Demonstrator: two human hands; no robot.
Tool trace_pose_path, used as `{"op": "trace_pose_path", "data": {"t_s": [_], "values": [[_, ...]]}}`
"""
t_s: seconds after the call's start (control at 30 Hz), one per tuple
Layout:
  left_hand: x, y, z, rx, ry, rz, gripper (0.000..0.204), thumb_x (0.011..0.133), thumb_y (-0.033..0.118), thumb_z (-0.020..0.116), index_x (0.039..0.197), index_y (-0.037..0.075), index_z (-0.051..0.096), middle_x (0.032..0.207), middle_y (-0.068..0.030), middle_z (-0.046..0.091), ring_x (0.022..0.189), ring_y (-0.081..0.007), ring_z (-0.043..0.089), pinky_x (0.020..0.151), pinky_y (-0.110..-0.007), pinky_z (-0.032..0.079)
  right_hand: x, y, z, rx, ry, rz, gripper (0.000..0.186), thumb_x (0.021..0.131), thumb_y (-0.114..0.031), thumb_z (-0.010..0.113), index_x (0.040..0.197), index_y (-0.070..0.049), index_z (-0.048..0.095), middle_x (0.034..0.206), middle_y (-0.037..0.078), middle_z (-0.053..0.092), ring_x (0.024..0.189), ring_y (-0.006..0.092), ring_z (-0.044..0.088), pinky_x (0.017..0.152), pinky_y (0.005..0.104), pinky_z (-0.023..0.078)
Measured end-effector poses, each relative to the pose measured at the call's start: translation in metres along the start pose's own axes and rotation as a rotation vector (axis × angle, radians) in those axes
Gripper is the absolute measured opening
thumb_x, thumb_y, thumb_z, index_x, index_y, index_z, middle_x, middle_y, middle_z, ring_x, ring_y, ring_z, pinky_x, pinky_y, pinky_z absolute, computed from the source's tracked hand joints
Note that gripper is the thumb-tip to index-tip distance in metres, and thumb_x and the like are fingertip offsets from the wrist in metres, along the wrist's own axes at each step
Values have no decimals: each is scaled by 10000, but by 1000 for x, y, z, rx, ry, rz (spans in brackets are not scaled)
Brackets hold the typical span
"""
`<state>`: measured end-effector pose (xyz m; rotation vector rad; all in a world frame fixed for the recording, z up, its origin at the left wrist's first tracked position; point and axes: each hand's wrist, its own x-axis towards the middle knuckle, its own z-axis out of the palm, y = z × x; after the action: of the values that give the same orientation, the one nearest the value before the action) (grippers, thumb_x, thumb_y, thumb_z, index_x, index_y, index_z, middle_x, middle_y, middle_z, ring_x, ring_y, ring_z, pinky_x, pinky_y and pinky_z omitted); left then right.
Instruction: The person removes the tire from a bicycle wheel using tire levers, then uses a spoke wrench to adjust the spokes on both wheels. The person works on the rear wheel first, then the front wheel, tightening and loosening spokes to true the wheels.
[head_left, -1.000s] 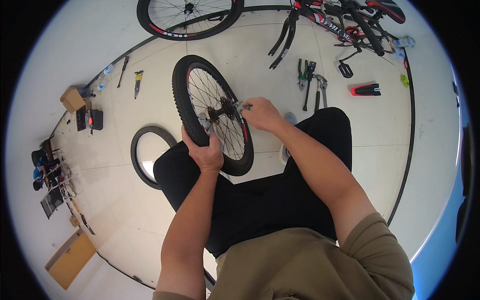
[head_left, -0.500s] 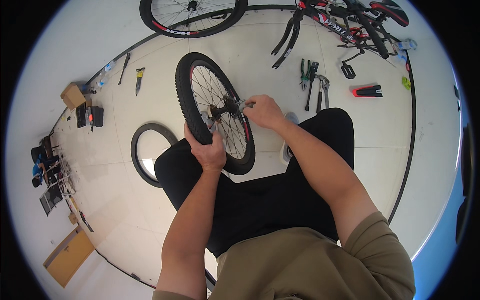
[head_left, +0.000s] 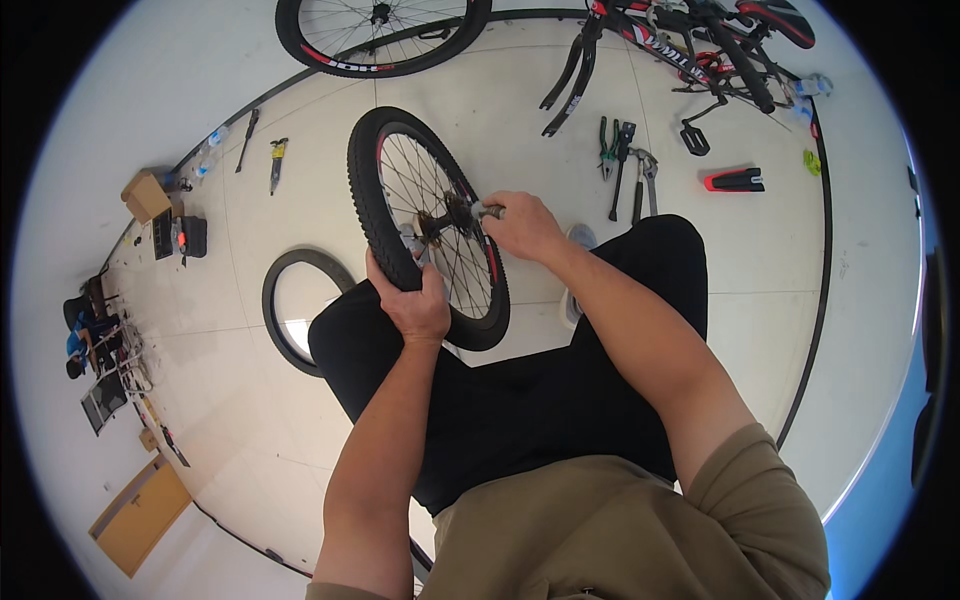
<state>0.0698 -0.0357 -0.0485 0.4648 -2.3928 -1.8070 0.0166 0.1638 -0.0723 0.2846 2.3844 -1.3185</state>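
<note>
A bicycle wheel [head_left: 366, 190] with a black knobby tyre and red rim marks stands tilted between my knees. My left hand [head_left: 420, 308] is closed round its lower left side, thumb toward the spokes. Dark sprockets [head_left: 459, 214] sit at the hub, on the side facing my right hand. My right hand [head_left: 524, 225] pinches a small grey metal piece [head_left: 487, 211] at the axle end. What kind of piece it is does not show, since my fingers cover part of it. The wheel's bottom rests near my shoes.
A loose tyre [head_left: 272, 305] lies by my left knee. Pliers [head_left: 609, 150], a hammer [head_left: 640, 185] and a wrench [head_left: 652, 182] lie ahead on the right, near a red-black part [head_left: 735, 180]. Beyond are a bicycle frame [head_left: 665, 45] and another wheel [head_left: 325, 62]. A person [head_left: 76, 345] sits far left.
My right hand has shifted very slightly at the axle, and a little more of the grey piece shows. The left hand keeps its hold; the wheel has barely moved.
</note>
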Motion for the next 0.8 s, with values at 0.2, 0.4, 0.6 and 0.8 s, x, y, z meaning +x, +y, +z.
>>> {"op": "trace_pose_path", "data": {"t_s": [0.2,0.4,0.6,0.8], "values": [[7,-15,-5,68,28,74,773,836,28,646,1504,-69,268,1083,-160,683,942,-220,681,889,-336,537,-8,10,7,-196,-155,37,384,830,-288,623,1131,-85,747,1087,174,735,1045,360,687,937,445,533],[2,-5,-2,5,3,26,774,842,36,645,1507,-69,264,1083,-162,684,950,-221,682,891,-335,536,-6,3,3,-20,-4,-4,375,825,-266,620,1128,-85,746,1080,176,734,1042,357,687,927,443,539],[6,-9,0,-8,14,42,767,848,31,646,1507,-66,265,1084,-155,676,945,-206,670,889,-324,532,-3,13,7,-229,-206,-15,332,811,-259,621,1064,-91,755,1022,168,741,1000,362,696,912,448,544],[3,-11,-5,-25,5,3,762,850,32,643,1507,-65,270,1133,-168,661,1003,-210,663,917,-331,526,-20,4,8,-163,-68,47,311,817,-269,629,1054,-115,758,1031,146,744,1006,362,695,911,462,541]]}}
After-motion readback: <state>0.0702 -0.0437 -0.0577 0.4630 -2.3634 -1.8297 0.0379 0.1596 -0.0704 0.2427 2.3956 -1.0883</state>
